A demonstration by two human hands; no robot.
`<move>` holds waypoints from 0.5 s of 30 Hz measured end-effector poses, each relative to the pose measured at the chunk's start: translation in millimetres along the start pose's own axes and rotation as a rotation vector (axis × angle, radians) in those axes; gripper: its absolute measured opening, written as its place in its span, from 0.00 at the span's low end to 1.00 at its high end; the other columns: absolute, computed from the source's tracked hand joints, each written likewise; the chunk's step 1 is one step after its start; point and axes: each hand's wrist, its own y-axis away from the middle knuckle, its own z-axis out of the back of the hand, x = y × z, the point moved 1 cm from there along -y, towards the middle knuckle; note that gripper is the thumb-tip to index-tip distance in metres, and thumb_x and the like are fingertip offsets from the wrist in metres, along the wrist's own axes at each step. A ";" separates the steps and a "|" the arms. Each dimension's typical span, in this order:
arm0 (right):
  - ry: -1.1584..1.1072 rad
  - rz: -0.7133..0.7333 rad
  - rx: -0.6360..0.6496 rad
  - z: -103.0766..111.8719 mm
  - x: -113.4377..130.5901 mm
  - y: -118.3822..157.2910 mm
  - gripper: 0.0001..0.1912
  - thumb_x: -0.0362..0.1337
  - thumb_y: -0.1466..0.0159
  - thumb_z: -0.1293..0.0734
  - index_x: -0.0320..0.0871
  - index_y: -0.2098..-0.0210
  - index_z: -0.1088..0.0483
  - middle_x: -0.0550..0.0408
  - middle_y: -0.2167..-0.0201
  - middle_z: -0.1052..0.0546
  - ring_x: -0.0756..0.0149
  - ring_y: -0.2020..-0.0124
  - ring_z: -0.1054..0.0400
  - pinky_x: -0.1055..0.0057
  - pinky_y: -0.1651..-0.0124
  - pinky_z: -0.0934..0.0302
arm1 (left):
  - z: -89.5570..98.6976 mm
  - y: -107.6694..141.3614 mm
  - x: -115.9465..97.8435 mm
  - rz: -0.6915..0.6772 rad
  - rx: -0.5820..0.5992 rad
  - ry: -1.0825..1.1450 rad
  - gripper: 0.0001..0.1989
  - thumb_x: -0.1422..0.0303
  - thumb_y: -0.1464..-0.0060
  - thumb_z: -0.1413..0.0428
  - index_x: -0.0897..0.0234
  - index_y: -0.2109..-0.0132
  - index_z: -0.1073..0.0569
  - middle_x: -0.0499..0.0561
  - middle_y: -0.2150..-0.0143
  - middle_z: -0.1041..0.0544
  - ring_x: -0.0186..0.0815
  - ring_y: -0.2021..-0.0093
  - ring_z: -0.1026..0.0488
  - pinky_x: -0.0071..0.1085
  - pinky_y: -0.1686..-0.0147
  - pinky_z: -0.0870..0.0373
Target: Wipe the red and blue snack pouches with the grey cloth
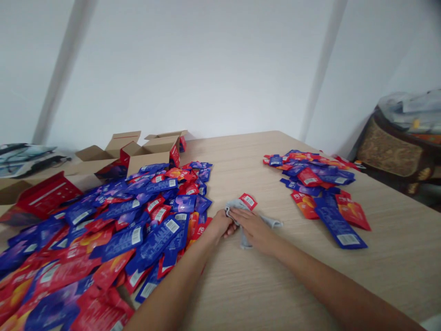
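Observation:
Near the middle of the table, a crumpled grey cloth [236,203] lies under and around my hands. My left hand [221,224] is closed at the cloth's left side, its fingers curled in; whether a packet is also in them is hidden. My right hand [253,229] lies palm down across the cloth, fingers stretched toward the left hand and touching it or nearly so. A small red packet [248,201] with a white barcode label sticks out just beyond the cloth, its near edge covered. Loose ends of the cloth show to the right of and below my right hand.
A large heap of blue and red packets [138,220] spreads over the left side. Open cardboard boxes [148,156] stand behind it. A smaller packet pile [310,172] lies to the right on the wooden table [237,151]. A patterned chair [389,147] stands past the right edge.

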 end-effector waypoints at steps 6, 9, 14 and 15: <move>0.099 -0.220 -0.048 11.5 -17.7 2.6 0.33 0.23 0.43 0.46 0.42 0.38 0.43 0.51 0.37 0.41 0.63 0.37 0.49 0.57 0.38 0.53 | 1.2 6.8 -3.5 0.042 0.047 0.004 0.08 0.71 0.52 0.50 0.65 0.78 0.36 0.41 0.88 0.37 0.22 0.91 0.46 0.19 0.91 0.55; 0.035 -0.065 -0.002 6.0 -10.4 4.8 0.32 0.24 0.42 0.46 0.43 0.39 0.42 0.53 0.38 0.39 0.66 0.38 0.48 0.60 0.37 0.53 | -1.2 5.7 -1.8 0.063 0.050 -0.024 0.07 0.72 0.53 0.50 0.65 0.78 0.36 0.42 0.87 0.36 0.23 0.91 0.46 0.20 0.91 0.55; 0.136 -0.215 -0.042 10.7 -36.7 6.1 0.34 0.23 0.44 0.44 0.40 0.38 0.43 0.49 0.38 0.40 0.62 0.38 0.48 0.59 0.38 0.53 | -0.3 3.5 -0.5 0.015 -0.013 -0.042 0.10 0.67 0.48 0.52 0.64 0.76 0.36 0.41 0.86 0.38 0.24 0.90 0.46 0.20 0.90 0.53; 0.168 -0.293 -0.079 14.7 -49.3 7.8 0.33 0.23 0.44 0.44 0.39 0.39 0.42 0.48 0.39 0.38 0.61 0.38 0.47 0.59 0.38 0.52 | 1.8 3.3 -0.5 -0.006 -0.036 -0.066 0.10 0.67 0.47 0.53 0.65 0.74 0.35 0.42 0.85 0.38 0.25 0.90 0.45 0.21 0.90 0.51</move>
